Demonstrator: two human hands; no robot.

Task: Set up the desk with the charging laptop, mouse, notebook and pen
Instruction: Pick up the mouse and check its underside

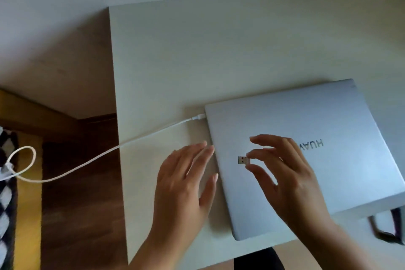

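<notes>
A silver laptop point(317, 120) lies closed on the white desk point(197, 61), near its front right. A white charging cable point(131, 144) is plugged into the laptop's left edge and runs off the desk's left side down to a loop near the floor. My right hand point(285, 177) hovers over the lid and pinches a small USB dongle point(243, 160) between thumb and finger, plug end pointing left. My left hand point(186, 182) is beside the laptop's left edge, fingers straight, fingertips at the edge. No mouse, notebook or pen is in view.
The desk's left edge drops to a dark wooden floor point(76, 204). A yellow and black-white patterned cloth point(13, 204) lies at the far left. A dark strap point(385, 230) hangs below the desk's front right edge. A pale wall stands behind the desk.
</notes>
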